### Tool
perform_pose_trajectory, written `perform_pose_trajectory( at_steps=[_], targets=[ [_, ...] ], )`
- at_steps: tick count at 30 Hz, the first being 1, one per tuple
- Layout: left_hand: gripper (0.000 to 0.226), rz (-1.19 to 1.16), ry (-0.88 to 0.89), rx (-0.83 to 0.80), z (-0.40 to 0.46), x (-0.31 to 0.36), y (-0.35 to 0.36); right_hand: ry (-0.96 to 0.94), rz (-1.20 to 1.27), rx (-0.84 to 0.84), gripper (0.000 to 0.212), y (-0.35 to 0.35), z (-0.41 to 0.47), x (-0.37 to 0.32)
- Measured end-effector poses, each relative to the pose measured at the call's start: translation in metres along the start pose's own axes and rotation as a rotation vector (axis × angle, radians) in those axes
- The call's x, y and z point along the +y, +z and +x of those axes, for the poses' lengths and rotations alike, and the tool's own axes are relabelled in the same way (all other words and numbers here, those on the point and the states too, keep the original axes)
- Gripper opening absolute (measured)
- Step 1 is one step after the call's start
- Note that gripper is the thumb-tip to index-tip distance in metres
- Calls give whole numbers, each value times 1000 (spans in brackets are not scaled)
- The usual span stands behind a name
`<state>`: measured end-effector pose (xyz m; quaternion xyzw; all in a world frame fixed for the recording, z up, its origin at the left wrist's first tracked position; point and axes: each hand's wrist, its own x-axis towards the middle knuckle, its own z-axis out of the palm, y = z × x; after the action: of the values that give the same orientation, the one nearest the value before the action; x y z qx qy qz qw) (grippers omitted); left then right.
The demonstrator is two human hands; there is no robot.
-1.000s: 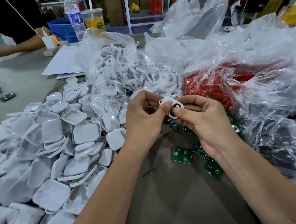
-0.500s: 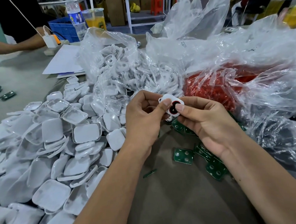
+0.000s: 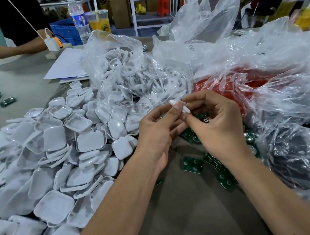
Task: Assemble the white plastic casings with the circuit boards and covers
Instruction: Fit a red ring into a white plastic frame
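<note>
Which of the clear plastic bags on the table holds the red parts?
The bag of red parts, just beyond the right hand. The bag beside it, behind the left hand, holds only white ring-shaped pieces.

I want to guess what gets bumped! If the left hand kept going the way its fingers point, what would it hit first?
The left hand already touches the white casing pinched with the right hand. Beyond that, probably the clear bag of white covers, though depth is hard to judge.

Far back on the table — a water bottle, a cup of orange drink, white paper.
</note>
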<state>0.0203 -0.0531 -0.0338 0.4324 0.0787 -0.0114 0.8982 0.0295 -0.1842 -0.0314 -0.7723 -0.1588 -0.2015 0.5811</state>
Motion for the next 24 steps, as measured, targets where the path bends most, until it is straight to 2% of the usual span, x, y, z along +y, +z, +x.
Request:
perform_pose_trajectory(
  at_steps=[4, 11, 17, 21, 24],
  targets=[
    [50, -70, -48, -42, 0, 1, 1, -74, 18, 36, 34, 1, -1, -4],
    [18, -76, -68, -40, 3, 0, -2, -33, 28, -29, 33, -1, 4, -4],
    [24, -83, -44, -36, 1, -1, -5, -71, 38, -136, 31, -7, 7, -2],
    [45, -85, -42, -40, 2, 2, -5, -86, 39, -190, 23, -11, 9, 0],
    [31, -88, -39, -86, 2, 1, -4, -80, 123, -165, 15, -15, 11, 0]
  ],
)
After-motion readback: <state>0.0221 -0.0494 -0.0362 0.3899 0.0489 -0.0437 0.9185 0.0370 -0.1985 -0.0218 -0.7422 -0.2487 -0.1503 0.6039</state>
